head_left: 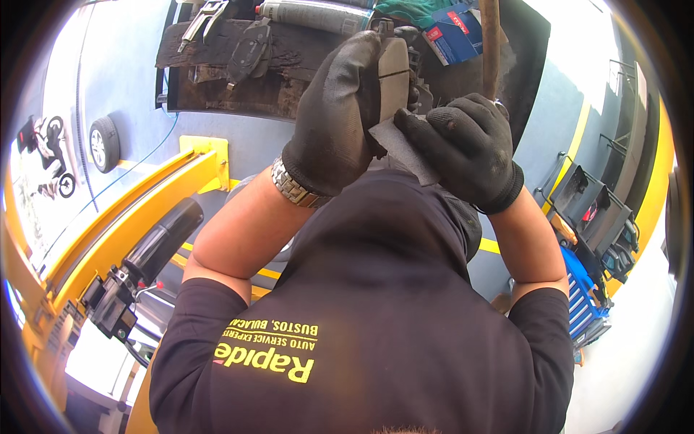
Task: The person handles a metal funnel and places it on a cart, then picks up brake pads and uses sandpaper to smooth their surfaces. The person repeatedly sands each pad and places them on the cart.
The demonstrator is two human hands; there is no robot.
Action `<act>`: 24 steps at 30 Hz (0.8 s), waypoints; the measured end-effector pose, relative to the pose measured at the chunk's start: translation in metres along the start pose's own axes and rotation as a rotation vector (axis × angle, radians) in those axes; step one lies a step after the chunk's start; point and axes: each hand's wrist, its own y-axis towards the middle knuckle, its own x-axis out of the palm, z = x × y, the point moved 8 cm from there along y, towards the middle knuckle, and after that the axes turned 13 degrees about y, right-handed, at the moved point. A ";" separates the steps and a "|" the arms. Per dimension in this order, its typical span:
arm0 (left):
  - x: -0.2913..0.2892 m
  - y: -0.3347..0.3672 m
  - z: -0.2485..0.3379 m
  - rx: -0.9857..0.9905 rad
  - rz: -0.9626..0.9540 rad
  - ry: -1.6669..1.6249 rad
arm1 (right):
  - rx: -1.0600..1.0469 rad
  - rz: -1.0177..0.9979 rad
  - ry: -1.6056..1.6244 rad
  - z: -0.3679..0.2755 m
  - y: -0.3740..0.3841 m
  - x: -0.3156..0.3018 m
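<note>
My left hand (pixel 332 112), in a black glove, grips a brake pad (pixel 394 81) upright, its grey friction face with a cross groove turned to the right. In my right hand (pixel 470 148), also gloved in black, a folded piece of grey sandpaper (pixel 406 150) is pinched between thumb and fingers. The sandpaper's upper corner lies close to the pad's lower end; whether they touch I cannot tell. Beyond my left hand, another brake pad (pixel 249 52) lies on a worn wooden board (pixel 289 59). Part of the held pad's back is hidden behind my left glove.
A spray can (pixel 311 16), a metal bracket (pixel 204 22), a green cloth (pixel 412 10) and a blue box (pixel 457 35) lie on the bench. A brown rod (pixel 489 50) rises behind my right hand. Yellow lift arms (pixel 137 210) stand left; a tool cart (pixel 585 217) stands right.
</note>
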 end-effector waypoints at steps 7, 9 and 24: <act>0.009 -0.003 -0.001 -0.003 -0.097 -0.007 | -0.056 -0.007 -0.016 -0.008 -0.005 -0.005; 0.016 -0.007 -0.006 -0.082 -0.077 -0.230 | -0.048 -0.012 -0.017 -0.009 -0.003 -0.006; -0.008 0.002 0.002 0.127 0.022 0.116 | -0.104 0.003 -0.022 -0.008 -0.019 -0.007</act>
